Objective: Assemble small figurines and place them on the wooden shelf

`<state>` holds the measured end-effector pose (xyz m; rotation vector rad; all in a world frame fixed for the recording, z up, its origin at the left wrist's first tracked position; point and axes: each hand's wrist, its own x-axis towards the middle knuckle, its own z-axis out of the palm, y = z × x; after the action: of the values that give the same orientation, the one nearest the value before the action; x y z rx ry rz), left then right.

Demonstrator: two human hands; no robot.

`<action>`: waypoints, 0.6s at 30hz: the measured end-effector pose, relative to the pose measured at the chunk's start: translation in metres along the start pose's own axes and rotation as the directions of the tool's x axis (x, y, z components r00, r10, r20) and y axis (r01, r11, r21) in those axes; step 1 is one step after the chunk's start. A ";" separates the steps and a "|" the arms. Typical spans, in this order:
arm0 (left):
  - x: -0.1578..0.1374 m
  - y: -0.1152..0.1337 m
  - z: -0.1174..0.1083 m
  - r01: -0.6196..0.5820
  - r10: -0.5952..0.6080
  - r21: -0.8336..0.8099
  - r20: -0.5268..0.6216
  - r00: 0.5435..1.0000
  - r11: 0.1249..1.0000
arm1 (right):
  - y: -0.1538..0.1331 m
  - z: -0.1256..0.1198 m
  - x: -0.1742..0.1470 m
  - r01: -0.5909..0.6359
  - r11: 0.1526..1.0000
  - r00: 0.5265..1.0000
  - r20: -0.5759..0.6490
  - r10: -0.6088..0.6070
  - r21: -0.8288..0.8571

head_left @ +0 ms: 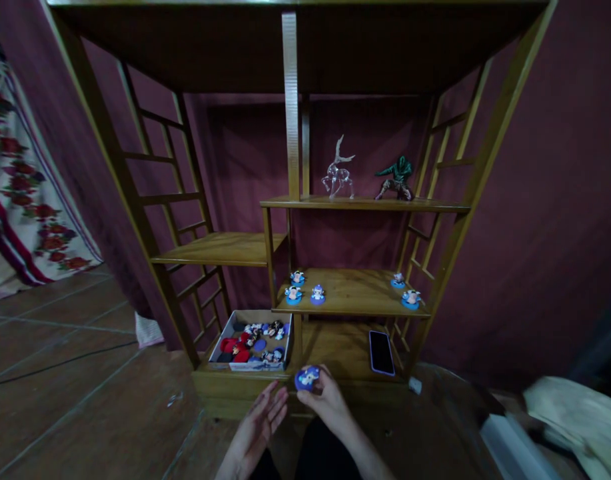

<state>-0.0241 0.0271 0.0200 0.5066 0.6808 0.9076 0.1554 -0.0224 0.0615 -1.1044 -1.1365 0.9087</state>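
My right hand (328,399) grips a small figurine (308,378) with a purple round base, held in front of the shelf's bottom edge. Beside it on the left, my left hand (259,423) has its palm turned up and fingers apart, holding nothing. Behind my left hand an open cardboard box (225,333) contains several figurines in red, black, white and purple. On the low middle shelf (355,287) stand a purple-based figurine (318,295), two blue-based figurines (294,295) at the left, and two more blue-based figurines (411,299) at the right.
A phone (382,353) lies on the bottom board at right. Higher up, a clear deer ornament (338,170) and a green-hooded figure (398,179) share a shelf. Wooden uprights (292,100) divide the unit. A pale cloth bundle (575,413) lies at lower right.
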 end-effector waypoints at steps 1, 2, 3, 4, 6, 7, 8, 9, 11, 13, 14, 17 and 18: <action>0.002 -0.001 -0.002 -0.010 0.010 0.004 -0.008 1.000 1.000 | -0.012 -0.013 0.005 0.026 0.999 1.000 -0.016 -0.027 -0.037; 0.003 -0.001 -0.003 -0.006 0.006 0.005 0.002 1.000 1.000 | -0.024 -0.027 0.012 0.049 0.995 0.998 -0.022 -0.051 -0.084; 0.005 -0.001 -0.005 -0.004 0.004 0.003 0.011 1.000 1.000 | -0.036 -0.042 0.021 0.068 0.988 0.997 -0.023 -0.072 -0.139; 0.006 -0.001 -0.006 0.003 -0.003 -0.001 0.022 1.000 1.000 | -0.048 -0.057 0.032 0.083 0.978 0.995 -0.038 -0.092 -0.193; 0.007 0.000 -0.007 0.018 -0.017 -0.011 0.031 0.999 1.000 | -0.068 -0.086 0.058 0.105 0.965 0.988 -0.085 -0.129 -0.241; 0.008 0.000 -0.007 0.024 -0.024 -0.017 0.024 0.999 1.000 | -0.076 -0.099 0.071 0.110 0.967 0.985 -0.107 -0.138 -0.231; 0.008 0.001 -0.008 0.031 -0.031 -0.022 0.015 0.999 0.999 | -0.084 -0.110 0.085 0.104 0.972 0.981 -0.140 -0.135 -0.211; 0.008 0.001 -0.008 0.036 -0.036 -0.026 0.003 0.999 0.999 | -0.090 -0.119 0.098 0.085 0.978 0.982 -0.152 -0.114 -0.190; 0.009 0.001 -0.009 0.043 -0.043 -0.033 -0.017 0.999 0.999 | -0.103 -0.131 0.121 0.038 0.985 0.989 -0.132 -0.061 -0.169; 0.010 0.000 -0.009 0.054 -0.056 -0.039 -0.033 0.998 0.998 | -0.114 -0.136 0.141 0.085 0.971 0.983 -0.141 -0.119 -0.222; 0.010 0.000 -0.009 0.057 -0.059 -0.042 -0.041 0.997 0.997 | -0.119 -0.136 0.151 0.099 0.964 0.983 -0.126 -0.134 -0.248; 0.011 0.000 -0.008 0.075 -0.078 -0.051 -0.046 0.996 0.996 | -0.128 -0.130 0.178 0.096 0.957 0.992 -0.048 -0.113 -0.273; 0.012 0.000 -0.008 0.084 -0.086 -0.054 -0.048 0.995 0.995 | -0.129 -0.127 0.188 0.090 0.957 0.994 -0.035 -0.104 -0.274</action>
<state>-0.0244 0.0380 0.0108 0.4063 0.7172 0.8580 0.3198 0.1020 0.2218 -1.2741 -1.2900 0.6569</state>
